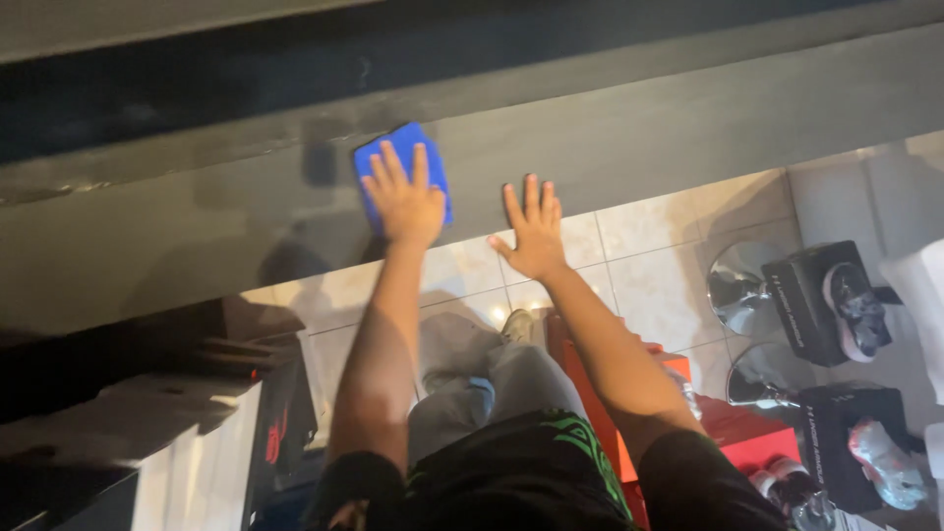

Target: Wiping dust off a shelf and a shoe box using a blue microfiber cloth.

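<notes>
Left hand [405, 202] lies flat, fingers spread, pressing a blue cloth [403, 169] onto the dark glossy counter [688, 118]. Right hand [534, 228] rests just beside it, fingers spread, holding nothing. Judgement: even palm pressure and overlapping strokes would suit; brace with the right hand.

The left hand [405, 202] presses a blue cloth [401, 152] flat on the dark shelf [639, 128]; the right hand [534, 231] rests beside it.
</notes>
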